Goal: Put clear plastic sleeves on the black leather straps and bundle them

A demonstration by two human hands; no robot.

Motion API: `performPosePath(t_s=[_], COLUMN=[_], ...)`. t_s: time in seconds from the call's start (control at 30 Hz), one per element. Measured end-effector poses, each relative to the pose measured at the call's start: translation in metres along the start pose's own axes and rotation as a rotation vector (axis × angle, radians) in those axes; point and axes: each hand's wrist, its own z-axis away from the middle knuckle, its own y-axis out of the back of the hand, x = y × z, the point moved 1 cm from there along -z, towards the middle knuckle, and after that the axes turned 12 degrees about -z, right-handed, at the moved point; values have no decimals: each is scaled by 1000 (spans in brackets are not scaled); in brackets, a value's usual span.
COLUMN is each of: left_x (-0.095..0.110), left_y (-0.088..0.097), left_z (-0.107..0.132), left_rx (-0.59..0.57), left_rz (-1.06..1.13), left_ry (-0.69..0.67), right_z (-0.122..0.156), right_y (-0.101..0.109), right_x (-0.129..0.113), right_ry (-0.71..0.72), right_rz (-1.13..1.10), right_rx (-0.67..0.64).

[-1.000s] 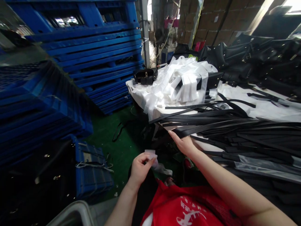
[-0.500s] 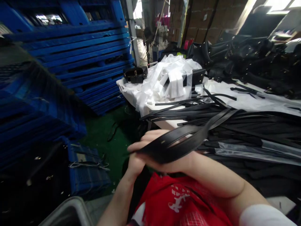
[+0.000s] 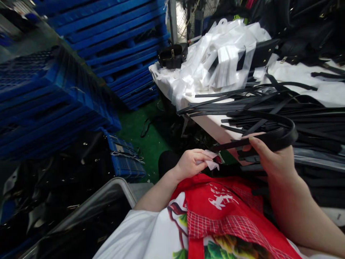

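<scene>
A long black strap [image 3: 289, 131] is looped in my right hand [image 3: 277, 160], held between the thumb and fingers. Its free length stretches left towards my left hand [image 3: 192, 163]. That hand is pinched closed on a thin whitish cloth or tissue [image 3: 214, 164], close to the strap's end; whether the cloth wraps the strap I cannot tell. Many more black straps [image 3: 318, 124] lie in a pile on the white table [image 3: 212, 124] just beyond my right hand.
White plastic wrapping [image 3: 205, 72] is heaped on the table beside a small black bag [image 3: 172, 55]. Blue pallets [image 3: 121, 54] are stacked at the left. A blue crate [image 3: 126, 158] sits on the green floor. Near my left elbow is a grey bin [image 3: 122, 183] with dark items.
My hands have moved apart, the right one going rightward with the looped strap. The whitish cloth now shows in my left hand. The view has tilted down and turned left.
</scene>
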Motion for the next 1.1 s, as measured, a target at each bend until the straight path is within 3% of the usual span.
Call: performPosePath(t_s=[0.13, 0.47, 0.63, 0.83, 1.0, 1.1], left_x=[3, 7, 5, 11, 4, -8], left_y=[0, 2, -1, -9, -18, -20], left_z=[2, 5, 6, 0, -3, 0], left_rx=[-22, -16, -48, -134, -128, -120], left_rz=[11, 39, 5, 70, 114, 143], left_ry=[14, 23, 72, 144, 324, 496], right_z=[3, 7, 6, 10, 18, 23], right_y=[5, 10, 10, -5, -13, -4], right_x=[0, 15, 19, 34, 50, 49], right_ry=[43, -13, -90, -224, -323, -330], right_rz=[12, 61, 88, 47, -28, -119], right_rx=[-8, -62, -151, -214, -296, -205])
